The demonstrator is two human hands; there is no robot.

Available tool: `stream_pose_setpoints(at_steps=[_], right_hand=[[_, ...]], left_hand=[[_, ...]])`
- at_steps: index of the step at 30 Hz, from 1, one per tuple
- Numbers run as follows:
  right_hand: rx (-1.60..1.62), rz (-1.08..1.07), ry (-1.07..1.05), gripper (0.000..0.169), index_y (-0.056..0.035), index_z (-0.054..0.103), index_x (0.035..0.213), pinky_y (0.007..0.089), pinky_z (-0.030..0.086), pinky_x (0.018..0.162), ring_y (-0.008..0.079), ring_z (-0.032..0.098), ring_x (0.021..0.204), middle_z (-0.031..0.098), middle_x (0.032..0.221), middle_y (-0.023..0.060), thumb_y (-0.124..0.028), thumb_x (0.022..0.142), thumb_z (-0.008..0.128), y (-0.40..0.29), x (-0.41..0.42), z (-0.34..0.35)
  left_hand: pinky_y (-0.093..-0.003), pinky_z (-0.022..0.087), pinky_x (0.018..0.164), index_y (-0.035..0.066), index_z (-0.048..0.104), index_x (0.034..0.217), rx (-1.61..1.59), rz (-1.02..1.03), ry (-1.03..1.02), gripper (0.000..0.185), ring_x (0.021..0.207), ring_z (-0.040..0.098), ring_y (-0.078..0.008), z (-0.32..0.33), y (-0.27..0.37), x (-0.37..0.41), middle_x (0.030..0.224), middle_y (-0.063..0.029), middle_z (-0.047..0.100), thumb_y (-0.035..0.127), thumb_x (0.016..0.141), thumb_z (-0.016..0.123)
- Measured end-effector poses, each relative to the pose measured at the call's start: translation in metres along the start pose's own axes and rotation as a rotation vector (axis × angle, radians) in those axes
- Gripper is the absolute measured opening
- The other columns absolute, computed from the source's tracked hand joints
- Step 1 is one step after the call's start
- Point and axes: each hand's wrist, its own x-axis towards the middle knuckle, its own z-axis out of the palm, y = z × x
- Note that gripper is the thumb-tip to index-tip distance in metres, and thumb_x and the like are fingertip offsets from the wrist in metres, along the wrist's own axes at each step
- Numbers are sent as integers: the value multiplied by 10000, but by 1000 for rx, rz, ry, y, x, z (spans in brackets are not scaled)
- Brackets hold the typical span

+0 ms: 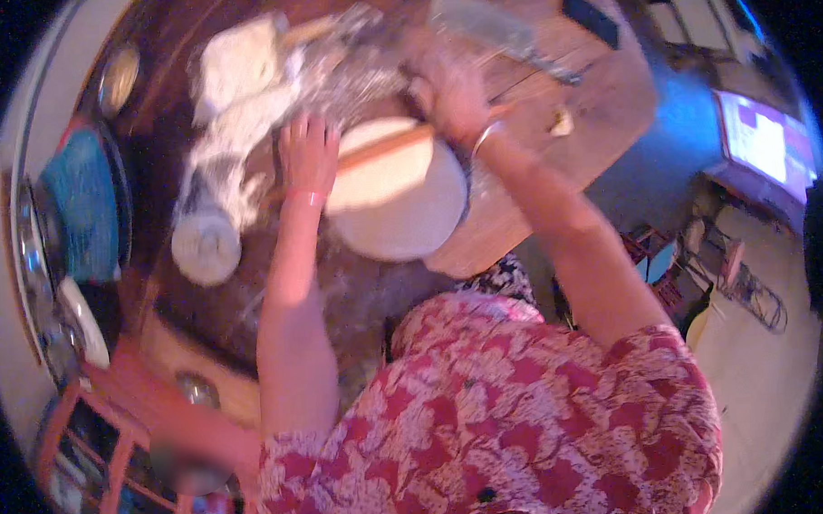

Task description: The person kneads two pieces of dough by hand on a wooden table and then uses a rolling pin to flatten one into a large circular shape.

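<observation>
A thin wooden rolling pin (384,149) lies slantwise over a pale flattened sheet of dough (381,180) on a round, light-coloured board (407,223). Palm down, my left hand (309,155) rests over the pin's left part, fingers extended beyond it. My right hand (450,96), blurred, is at the pin's right part, with its finger positions unclear. Both hands cover parts of the pin. Flour-like white powder (337,76) is scattered on the dark surface beyond the board.
A floury pale block (238,62) lies at upper left, above a round white-topped container (206,247). A translucent flat object (481,23), a dark rectangular object (590,18) and a small pale piece (562,122) lie at right. A lit screen (764,139) stands beyond the table.
</observation>
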Motion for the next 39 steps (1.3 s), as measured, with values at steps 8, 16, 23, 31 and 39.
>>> stream_pose_setpoints(at_steps=[8,16,23,31,39], right_hand=[[49,-171,-180,101,-98,626,807,432,510,686,285,630,748,624,767,103,-197,786,627,29,-210,3],[250,-56,-194,153,-115,630,942,419,518,726,286,630,861,617,874,75,-202,819,607,6,-263,-32],[293,-82,-214,136,-127,645,935,438,535,697,302,642,828,621,853,84,-202,830,602,-2,-261,-43],[39,-50,-422,120,-145,677,872,437,538,640,305,646,786,640,798,84,-223,791,635,-1,-222,-55],[-130,-53,-4,463,-176,552,1309,568,329,1064,303,501,1256,564,1296,115,-280,865,628,11,-180,-24]], left_hand=[[-366,525,742,-25,662,887,-574,-326,-496,301,813,653,-182,1,43,-10,874,-123,702,139,683,811],[-391,527,720,2,699,914,-489,304,-595,365,789,687,-291,48,129,114,885,-193,707,273,706,827],[-427,539,782,-7,712,957,-522,-72,-348,399,855,706,-338,51,64,110,936,-206,724,298,720,813],[-488,480,918,19,614,1189,-105,-366,-340,457,985,648,-382,-31,62,-43,1029,-218,686,350,879,666],[-521,208,1166,2,384,1462,111,-209,6,655,1457,278,-330,25,45,-118,1543,-172,356,323,924,576]])
